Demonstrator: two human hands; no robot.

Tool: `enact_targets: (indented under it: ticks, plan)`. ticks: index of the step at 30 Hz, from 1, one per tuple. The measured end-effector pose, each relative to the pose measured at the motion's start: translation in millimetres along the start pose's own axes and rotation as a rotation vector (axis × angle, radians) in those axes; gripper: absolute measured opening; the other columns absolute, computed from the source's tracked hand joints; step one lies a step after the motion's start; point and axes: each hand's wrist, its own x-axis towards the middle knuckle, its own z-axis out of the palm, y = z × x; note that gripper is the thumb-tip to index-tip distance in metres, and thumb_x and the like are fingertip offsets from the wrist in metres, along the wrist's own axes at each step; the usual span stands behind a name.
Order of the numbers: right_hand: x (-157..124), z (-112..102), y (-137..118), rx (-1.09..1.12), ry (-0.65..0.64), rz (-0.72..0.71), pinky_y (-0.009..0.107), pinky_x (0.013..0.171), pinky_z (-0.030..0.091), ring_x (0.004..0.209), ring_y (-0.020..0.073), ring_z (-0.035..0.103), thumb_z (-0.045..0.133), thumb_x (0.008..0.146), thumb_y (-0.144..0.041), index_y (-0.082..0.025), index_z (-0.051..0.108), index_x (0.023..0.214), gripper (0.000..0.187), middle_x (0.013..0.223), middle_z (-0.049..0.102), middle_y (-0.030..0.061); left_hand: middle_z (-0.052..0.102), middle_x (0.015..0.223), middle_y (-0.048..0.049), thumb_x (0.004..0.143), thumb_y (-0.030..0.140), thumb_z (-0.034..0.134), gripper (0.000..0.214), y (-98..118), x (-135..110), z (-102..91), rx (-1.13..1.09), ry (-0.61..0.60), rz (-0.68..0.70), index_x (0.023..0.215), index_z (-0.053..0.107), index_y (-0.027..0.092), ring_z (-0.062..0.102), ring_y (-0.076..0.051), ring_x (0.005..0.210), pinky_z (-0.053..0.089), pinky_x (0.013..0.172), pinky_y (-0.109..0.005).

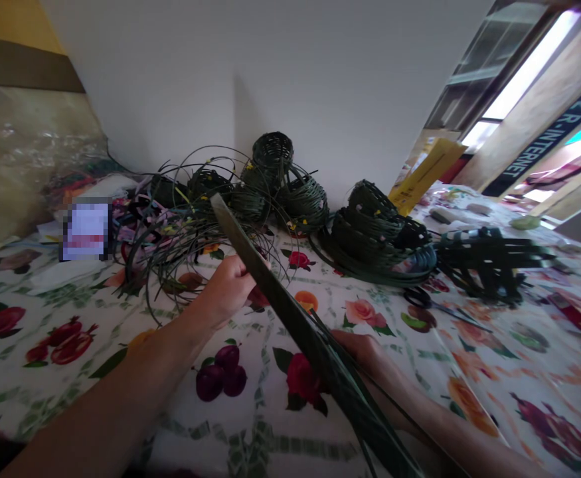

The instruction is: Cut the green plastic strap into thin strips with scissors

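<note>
A long flat dark green palm leaf strip (270, 279) runs slantwise from the upper middle down to the lower right. My left hand (228, 289) is closed on the strip's upper part, thumb and fingers pinching it. My right hand (364, 352) lies under the strip lower down, fingers curled about the bundle of thin green strands (364, 411) that it splits into. Both hands hover just above the fruit-and-flower printed tablecloth (71, 345).
Several small woven green baskets (275, 179) and coils (380, 239) are piled by the white wall. Loose green strands (175, 245) tangle at the left. A woven lattice piece (489, 262) and black scissors (429, 302) lie at the right. A yellow packet (427, 172) leans behind.
</note>
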Motion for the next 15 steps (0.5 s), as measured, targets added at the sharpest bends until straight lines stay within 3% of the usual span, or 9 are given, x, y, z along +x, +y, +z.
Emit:
enact_targets:
  ticks: [6, 15]
  plan:
    - [3.6, -3.0, 4.0, -0.003, -0.086, -0.003, 0.024, 0.056, 0.043, 0.066, 0.0168, 0.055, 0.053, 0.088, -0.039, -0.015, 0.061, 0.080, 0.027, 0.074, 0.065, 0.0028, 0.063, 0.055, -0.0006, 0.077, 0.032, 0.069, 0.024, -0.1, 0.4, -0.2, -0.005, -0.019, 0.006, 0.064, 0.057, 0.015, 0.061, -0.012, 0.047, 0.051, 0.049, -0.024]
    - [4.2, 0.7, 6.2, 0.040, -0.035, 0.013, 0.025, 0.053, 0.038, 0.063, 0.0171, 0.051, 0.056, 0.086, -0.048, -0.016, 0.058, 0.076, 0.033, 0.066, 0.059, -0.0003, 0.063, 0.054, -0.0016, 0.077, 0.034, 0.068, 0.028, -4.3, -1.0, 6.9, 0.003, -0.009, 0.020, 0.061, 0.055, 0.015, 0.060, -0.012, 0.046, 0.051, 0.049, -0.024]
